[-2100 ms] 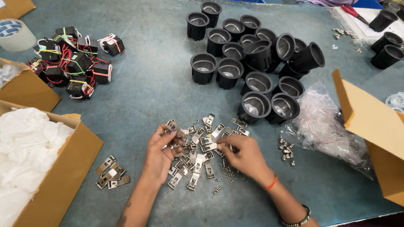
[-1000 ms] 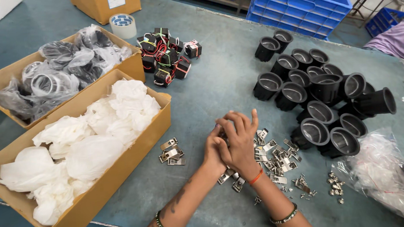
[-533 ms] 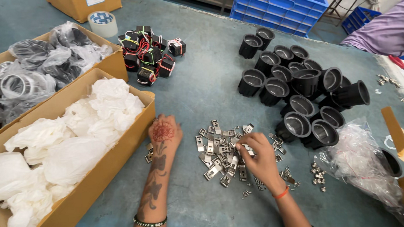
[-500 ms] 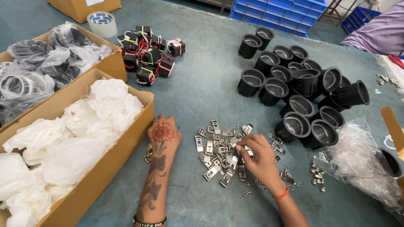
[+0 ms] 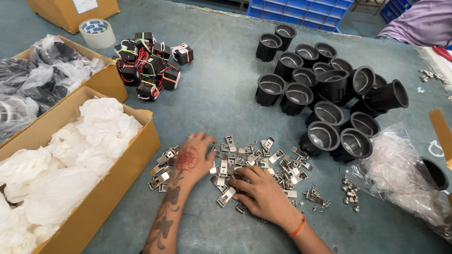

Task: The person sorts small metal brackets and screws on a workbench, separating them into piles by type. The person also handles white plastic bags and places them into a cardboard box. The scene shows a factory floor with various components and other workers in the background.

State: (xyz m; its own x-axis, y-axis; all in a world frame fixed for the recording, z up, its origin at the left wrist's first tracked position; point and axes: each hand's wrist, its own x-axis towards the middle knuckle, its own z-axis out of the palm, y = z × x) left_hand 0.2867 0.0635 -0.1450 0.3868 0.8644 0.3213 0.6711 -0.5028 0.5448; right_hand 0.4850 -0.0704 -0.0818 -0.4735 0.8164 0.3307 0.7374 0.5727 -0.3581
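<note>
Both hands lie in the clips (image 5: 260,161), a loose metal pile near centre on the surface (image 5: 224,91). The left hand (image 5: 193,161) rests flat, fingers spread, on its left edge; the right hand (image 5: 259,191) curls over clips, its grip hidden. A few clips (image 5: 162,173) sit apart at left; most look unsorted.

left hand (image 5: 193,161): bare, reddish henna pattern on the back, rings on two fingers
left forearm: dark tattoo running along it, beaded bracelet at the lower end
right hand (image 5: 262,193): bare, no rings visible
right wrist: thin orange band
sleeves: none
</note>
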